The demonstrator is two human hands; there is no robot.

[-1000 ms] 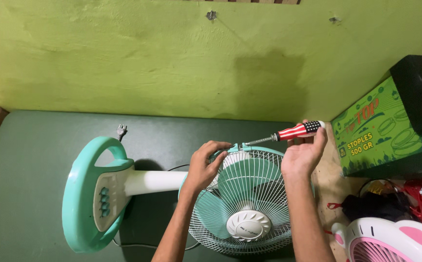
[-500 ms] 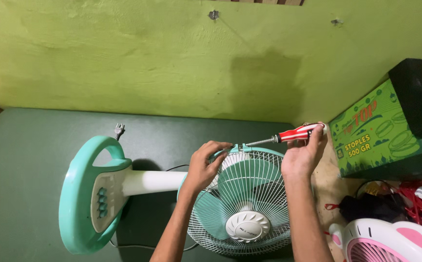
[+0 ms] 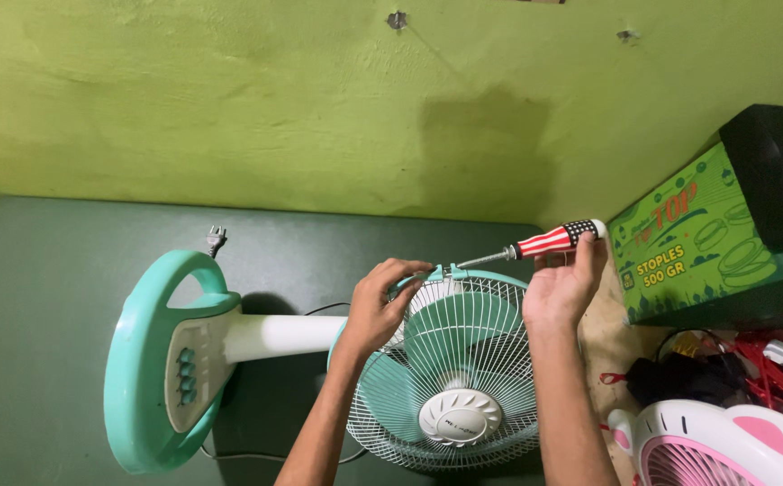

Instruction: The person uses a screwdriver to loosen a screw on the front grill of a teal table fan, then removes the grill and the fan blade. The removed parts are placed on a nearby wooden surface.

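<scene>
A teal and white desk fan lies on its side on the dark green floor, its round base to the left. My left hand grips the top rim of the white wire grille by a teal clip. My right hand holds a screwdriver with a red, white and dark striped handle. Its metal tip points left at the clip on the rim.
A green wall rises close behind. A green cardboard box stands at the right with a black object on it. Red cables, dark cloth and a pink and white fan crowd the lower right. The fan's plug lies on the floor.
The view has shifted slightly; both hands stay at the grille's top rim, and the screwdriver keeps its tip at the clip.
</scene>
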